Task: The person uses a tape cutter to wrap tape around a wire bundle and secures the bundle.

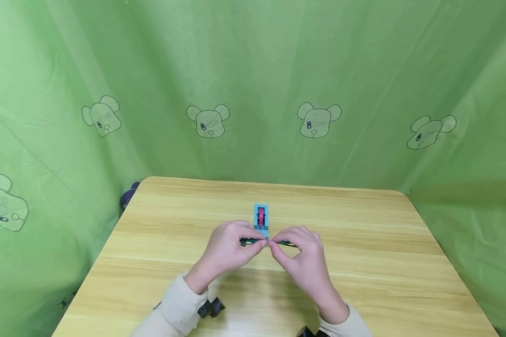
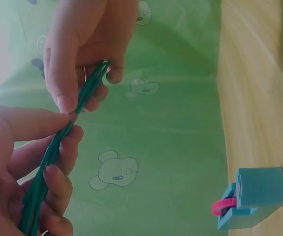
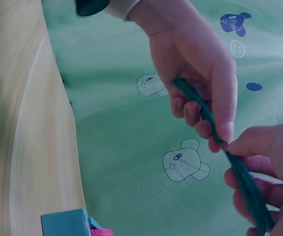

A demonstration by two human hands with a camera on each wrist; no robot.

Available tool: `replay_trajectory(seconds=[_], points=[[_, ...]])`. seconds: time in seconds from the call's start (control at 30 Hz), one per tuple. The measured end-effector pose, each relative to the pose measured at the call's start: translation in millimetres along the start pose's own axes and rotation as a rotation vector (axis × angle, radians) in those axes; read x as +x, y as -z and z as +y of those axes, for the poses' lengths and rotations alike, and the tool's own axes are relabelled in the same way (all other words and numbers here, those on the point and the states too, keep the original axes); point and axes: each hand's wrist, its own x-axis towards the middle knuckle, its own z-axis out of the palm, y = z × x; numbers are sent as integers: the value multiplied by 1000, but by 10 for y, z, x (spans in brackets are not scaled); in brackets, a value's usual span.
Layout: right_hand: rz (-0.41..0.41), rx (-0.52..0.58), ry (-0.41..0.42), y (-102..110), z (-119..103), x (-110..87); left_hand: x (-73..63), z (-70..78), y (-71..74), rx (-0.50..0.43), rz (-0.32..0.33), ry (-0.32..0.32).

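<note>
A thin bundle of green strands is held level in front of the body, above the table. My left hand pinches it between thumb and fingers just left of its middle, the other fingers curled below. From the other side my right hand pinches the bundle the same way, and the fingertips nearly meet. A small pinkish band shows round the strands between the fingertips; its edges are mostly hidden. Just beyond the hands stands a blue tape dispenser with a pink roll core.
The wood-grain table spreads out on both sides of the hands. A green curtain with printed bear heads hangs behind and at both sides. A dark purple object shows past the table's far left corner.
</note>
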Motion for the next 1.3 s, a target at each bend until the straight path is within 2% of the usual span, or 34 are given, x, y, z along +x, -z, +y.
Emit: replay_trajectory(seconds=[0.13,0.27,0.47,0.57,0.67,0.9,1.07,1.3], points=[[-37,7,-66,28,-1,20,5,-11,-17,76,30,-79],[-82,-19,-89,53,7,42,1,-22,-33,152,62,-146],[-148,-71,-126,77,3,48,-5,-39,-62,172,86,-168],[-154,-49,-154,73,11,36,-9,-44,-67,145,84,-163],[-129,-32,-144,61,22,21,-14,-52,-68,109,73,-150],[-43,-47,-33,26,41,-1,-16,-57,-44,14,37,-73],[-6,-72,27,1,40,1,-8,-58,-35,16,-1,-32],[-1,-50,20,-33,48,-17,2,-57,-29,19,-19,-17]])
